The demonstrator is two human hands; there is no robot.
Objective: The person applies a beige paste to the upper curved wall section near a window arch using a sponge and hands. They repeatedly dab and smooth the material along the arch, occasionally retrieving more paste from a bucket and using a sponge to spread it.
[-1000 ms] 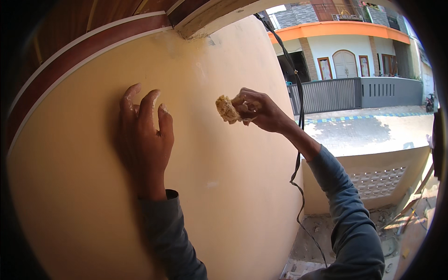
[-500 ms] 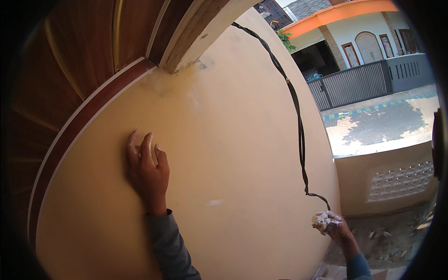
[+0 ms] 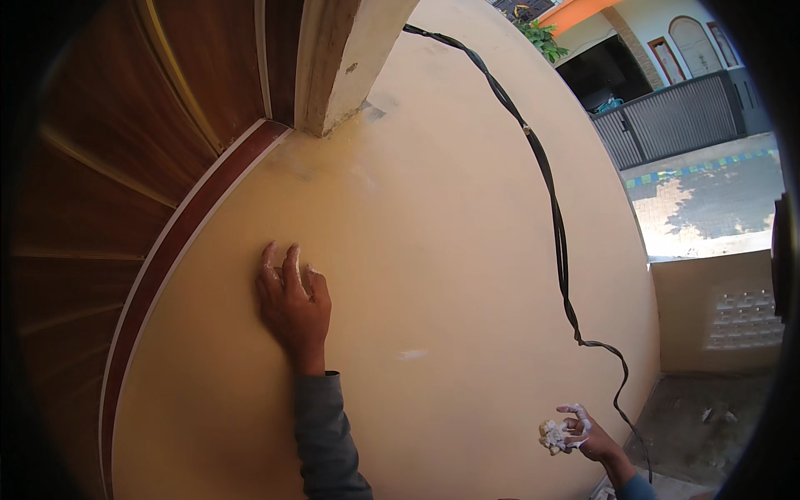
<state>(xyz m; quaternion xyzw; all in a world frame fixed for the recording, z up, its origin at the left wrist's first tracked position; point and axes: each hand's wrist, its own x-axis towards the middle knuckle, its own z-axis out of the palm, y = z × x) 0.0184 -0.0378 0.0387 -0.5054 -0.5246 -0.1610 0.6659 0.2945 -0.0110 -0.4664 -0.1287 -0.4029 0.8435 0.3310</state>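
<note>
Head view: at lower right, my right hand [image 3: 590, 435] grips a pale lump [image 3: 557, 437], caked in white, at its fingertips; it is roundish, with no clear long axis. Up and left of it on the cream wall [image 3: 483, 258] is a whitish smear [image 3: 411, 355], lying roughly sideways and nearer my left hand [image 3: 296, 310]. That hand's fingers are spread, loosely bent, holding nothing I can see; I cannot tell whether they touch the wall.

The hands [image 3: 296, 312] are before the wall [image 3: 467, 250], panelling [image 3: 92, 208] left of it, gate [image 3: 683, 121] right.
</note>
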